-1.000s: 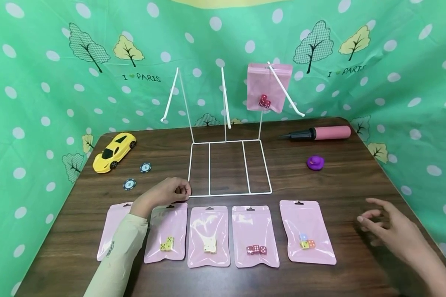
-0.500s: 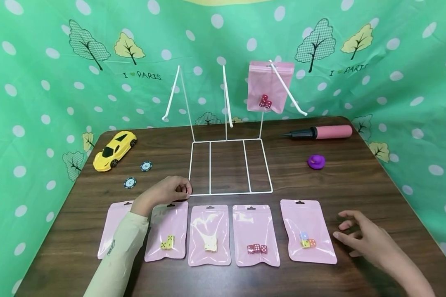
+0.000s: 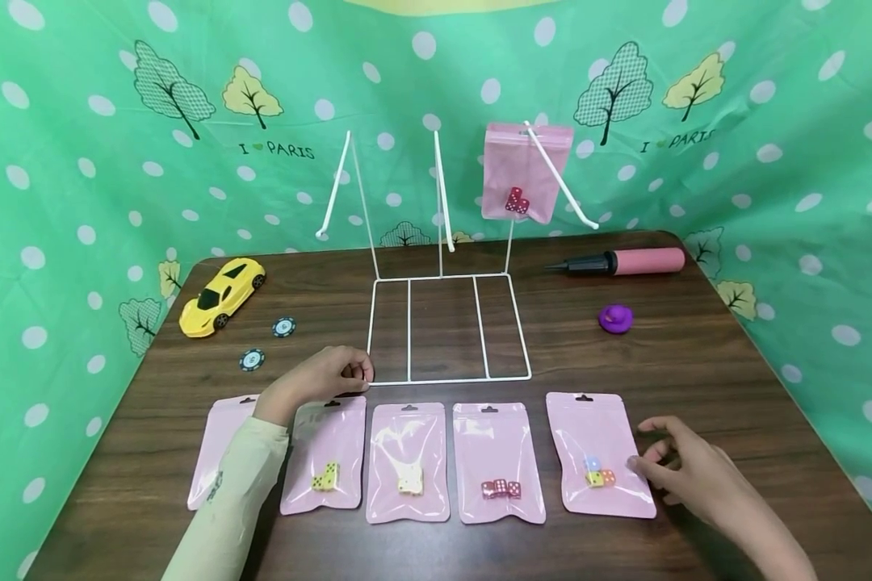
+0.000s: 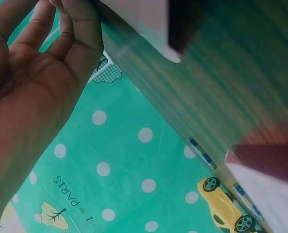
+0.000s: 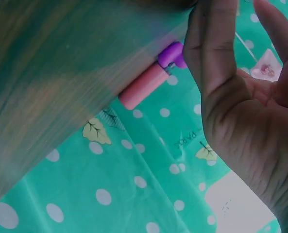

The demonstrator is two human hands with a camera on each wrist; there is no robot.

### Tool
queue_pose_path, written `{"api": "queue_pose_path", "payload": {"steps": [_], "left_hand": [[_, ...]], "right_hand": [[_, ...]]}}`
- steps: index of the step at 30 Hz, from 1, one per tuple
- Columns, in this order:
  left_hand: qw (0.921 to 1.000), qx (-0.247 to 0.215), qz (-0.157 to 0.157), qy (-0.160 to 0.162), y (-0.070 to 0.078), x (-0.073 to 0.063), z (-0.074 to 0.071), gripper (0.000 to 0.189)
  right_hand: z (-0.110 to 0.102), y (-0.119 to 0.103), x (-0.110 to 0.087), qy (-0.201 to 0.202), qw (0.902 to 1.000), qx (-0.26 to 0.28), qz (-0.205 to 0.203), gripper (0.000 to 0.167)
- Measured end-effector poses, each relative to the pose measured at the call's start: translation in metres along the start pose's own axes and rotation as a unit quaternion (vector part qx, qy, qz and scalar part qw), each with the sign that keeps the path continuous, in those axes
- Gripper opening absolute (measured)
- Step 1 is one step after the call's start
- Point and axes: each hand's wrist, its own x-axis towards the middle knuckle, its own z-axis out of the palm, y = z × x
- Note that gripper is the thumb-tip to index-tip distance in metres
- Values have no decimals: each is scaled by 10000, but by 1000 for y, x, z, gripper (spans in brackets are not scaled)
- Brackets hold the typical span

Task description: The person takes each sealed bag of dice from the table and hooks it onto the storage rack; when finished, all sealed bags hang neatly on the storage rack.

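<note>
My left hand [image 3: 329,374] grips the front left corner of a white wire display rack [image 3: 446,381], thumb and fingers curled at the rod. From the rack's right prong hangs a pink zip bag with red dice [image 3: 526,161]. At the right, my right hand [image 3: 686,468] has its thumb tip over the right edge of a pink zip bag with mixed-colour dice [image 3: 596,436], fingers loosely bent and spread. Several more pink bags lie in the row: one with red dice [image 3: 496,444], one with whitish dice [image 3: 407,436], one with yellow dice [image 3: 327,440], and one partly under my left forearm [image 3: 221,440].
A yellow toy car [image 3: 223,297] and two poker chips, one nearer the car [image 3: 284,327] and one nearer me [image 3: 251,360], lie at the left. On the right are a purple rubber duck [image 3: 615,319] and a pink hand pump [image 3: 647,261]. A green dotted curtain [image 3: 189,186] surrounds the table.
My right hand has moved left from the table's right side to the edge of the rightmost bag. The left hand stays at the rack's corner.
</note>
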Motion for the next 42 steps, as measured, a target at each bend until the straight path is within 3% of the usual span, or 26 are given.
{"api": "queue_pose_path", "payload": {"steps": [10, 20, 28, 34, 42], "left_hand": [[10000, -20, -47, 7, 1, 0, 0, 12], [10000, 3, -82, 15, -1, 1, 0, 9], [9999, 19, -114, -14, 0, 2, -1, 8], [9999, 59, -103, -5, 0, 4, -2, 8], [9999, -31, -159, -24, 0, 1, 0, 8]], "right_hand": [[5, -5, 3, 214, 9991, -312, -166, 51], [12, -11, 6, 130, 9976, -202, -655, 20], [11, -11, 9, 710, 9879, -780, -1137, 26], [7, -10, 12, 1147, 9806, -680, -1437, 31], [1, -17, 16, 1580, 9749, -610, -1444, 37]]}}
